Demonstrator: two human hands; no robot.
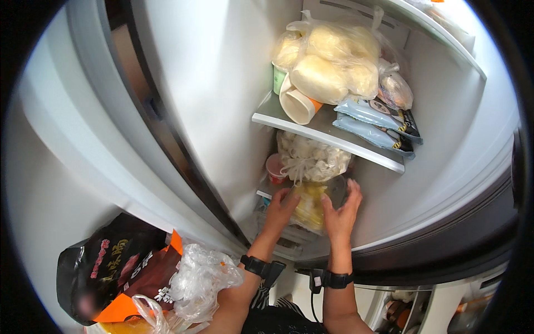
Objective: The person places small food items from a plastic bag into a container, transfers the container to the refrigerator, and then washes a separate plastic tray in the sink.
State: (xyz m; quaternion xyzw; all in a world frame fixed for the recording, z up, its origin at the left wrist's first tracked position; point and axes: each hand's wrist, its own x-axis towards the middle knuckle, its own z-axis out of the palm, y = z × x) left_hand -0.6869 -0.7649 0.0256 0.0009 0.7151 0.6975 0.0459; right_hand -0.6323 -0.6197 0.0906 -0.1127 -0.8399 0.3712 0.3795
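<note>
My left hand (281,211) and my right hand (343,211) reach into an open fridge or freezer compartment, one on each side of a clear plastic bag of yellow food (309,206). Fingers on both hands are spread and slightly blurred. My thumbs are close to the bag's sides; whether they touch it I cannot tell. The bag is at the front of the lower shelf (263,194). Right behind it sits a knotted clear bag of whitish food (319,160). A pink cup (275,168) stands to the left of that bag.
Above, a shelf (325,142) holds bagged pale buns (333,62), a tipped paper cup (298,104), light-blue packets (375,121) and a small wrapped bundle (394,87). Black-and-orange food packaging (112,267) and a crumpled plastic bag (200,279) are at the lower left. A drawer front (288,242) lies below.
</note>
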